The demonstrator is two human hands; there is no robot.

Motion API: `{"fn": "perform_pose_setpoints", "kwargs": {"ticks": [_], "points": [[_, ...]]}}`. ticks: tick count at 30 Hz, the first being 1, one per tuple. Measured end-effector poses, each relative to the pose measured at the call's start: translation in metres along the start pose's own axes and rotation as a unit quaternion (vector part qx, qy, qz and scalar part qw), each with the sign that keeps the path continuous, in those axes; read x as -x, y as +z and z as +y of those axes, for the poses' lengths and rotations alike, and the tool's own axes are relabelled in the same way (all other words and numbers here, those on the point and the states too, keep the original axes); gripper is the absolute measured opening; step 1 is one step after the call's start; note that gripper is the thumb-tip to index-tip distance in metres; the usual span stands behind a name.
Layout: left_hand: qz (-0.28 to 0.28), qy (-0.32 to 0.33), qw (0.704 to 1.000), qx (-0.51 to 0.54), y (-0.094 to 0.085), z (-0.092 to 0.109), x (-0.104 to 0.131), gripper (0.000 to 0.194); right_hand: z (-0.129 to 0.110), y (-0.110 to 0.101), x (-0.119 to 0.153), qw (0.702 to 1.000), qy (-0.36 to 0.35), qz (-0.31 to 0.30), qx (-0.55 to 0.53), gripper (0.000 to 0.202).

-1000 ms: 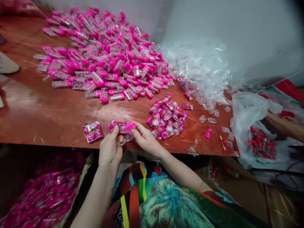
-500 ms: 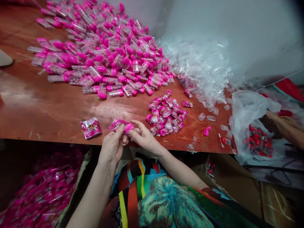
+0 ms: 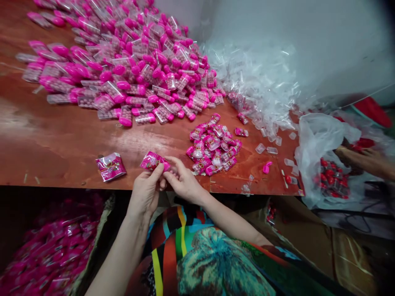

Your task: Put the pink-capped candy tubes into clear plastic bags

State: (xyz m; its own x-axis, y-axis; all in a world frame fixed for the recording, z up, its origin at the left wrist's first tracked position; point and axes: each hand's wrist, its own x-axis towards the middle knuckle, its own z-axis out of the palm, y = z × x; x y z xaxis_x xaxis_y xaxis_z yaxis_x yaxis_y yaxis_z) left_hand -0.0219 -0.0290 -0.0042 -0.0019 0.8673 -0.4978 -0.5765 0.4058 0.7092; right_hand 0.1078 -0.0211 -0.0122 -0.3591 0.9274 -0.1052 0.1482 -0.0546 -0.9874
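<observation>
My left hand (image 3: 147,187) is closed, with its thumb on top of a glossy pink printed wrapper (image 3: 151,160) just above the table's front edge. My right hand (image 3: 182,181) meets it from the right, its fingers pinched at the wrapper's near end. A bright pink end of a candy tube (image 3: 166,166) shows there between the two hands; the rest of the tube is hidden by wrapper and fingers. To the left lies a flat stack of pink wrappers (image 3: 111,166). Just beyond my right hand is a small heap of wrapped tubes (image 3: 212,146).
A large pile of pink-capped candy tubes (image 3: 132,74) covers the table's back left. Clear plastic pieces (image 3: 256,86) are heaped at the back right. Another person's hand (image 3: 361,158) is beside a white plastic bag (image 3: 311,135). A box of pink packets (image 3: 58,250) stands below left.
The pink tube end between my hands shows less now, and the wrapper's printed face is turned up more. The camera view has shifted slightly, moving the table things left.
</observation>
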Motion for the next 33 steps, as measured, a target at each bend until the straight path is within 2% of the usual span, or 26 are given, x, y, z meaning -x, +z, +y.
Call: {"fn": "perform_pose_setpoints", "kwargs": {"ticks": [3, 5, 10, 14, 16, 18, 21, 23, 26, 28, 30, 33], "points": [[-0.051, -0.026, 0.998, 0.029, -0.002, 0.002, 0.001, 0.038, 0.001, 0.002, -0.003, 0.974, 0.063, -0.037, -0.213, 0.049], [-0.063, -0.033, 0.997, 0.038, -0.003, 0.004, 0.001, 0.038, 0.002, 0.002, -0.004, 0.963, 0.090, -0.029, -0.253, 0.053], [-0.014, -0.012, 0.999, 0.033, -0.004, 0.000, -0.001, 0.034, 0.008, 0.004, -0.002, 0.983, 0.022, 0.048, -0.174, 0.043], [0.028, 0.018, 0.999, 0.028, -0.004, -0.004, -0.001, 0.034, 0.012, 0.002, 0.004, 0.998, -0.004, 0.048, -0.032, 0.036], [0.040, 0.030, 0.998, 0.033, -0.003, -0.005, -0.001, 0.034, 0.013, 0.001, 0.006, 0.999, -0.007, 0.045, -0.008, 0.034], [0.027, 0.014, 0.999, 0.037, -0.003, -0.006, -0.001, 0.035, 0.016, 0.003, 0.006, 0.998, 0.007, 0.046, -0.030, 0.034], [-0.025, -0.056, 0.998, 0.019, -0.003, -0.007, -0.002, 0.039, 0.024, 0.006, 0.005, 0.995, 0.028, 0.054, -0.074, 0.037], [-0.035, -0.079, 0.996, 0.017, -0.004, -0.007, -0.002, 0.041, 0.027, 0.006, 0.006, 0.993, 0.028, 0.046, -0.103, 0.043], [-0.027, -0.060, 0.997, 0.048, -0.004, -0.003, -0.002, 0.040, 0.025, 0.003, 0.011, 0.989, 0.012, 0.004, -0.149, 0.056], [-0.045, -0.057, 0.997, 0.035, -0.003, 0.000, 0.000, 0.043, 0.021, 0.000, 0.015, 0.983, 0.016, -0.028, -0.180, 0.057], [-0.065, -0.065, 0.996, 0.000, -0.001, 0.001, 0.003, 0.046, 0.017, -0.004, 0.017, 0.973, 0.046, -0.055, -0.221, 0.057], [-0.059, -0.061, 0.995, -0.049, 0.003, -0.004, 0.008, 0.046, 0.016, -0.008, 0.016, 0.955, 0.092, -0.065, -0.274, 0.067]]}}
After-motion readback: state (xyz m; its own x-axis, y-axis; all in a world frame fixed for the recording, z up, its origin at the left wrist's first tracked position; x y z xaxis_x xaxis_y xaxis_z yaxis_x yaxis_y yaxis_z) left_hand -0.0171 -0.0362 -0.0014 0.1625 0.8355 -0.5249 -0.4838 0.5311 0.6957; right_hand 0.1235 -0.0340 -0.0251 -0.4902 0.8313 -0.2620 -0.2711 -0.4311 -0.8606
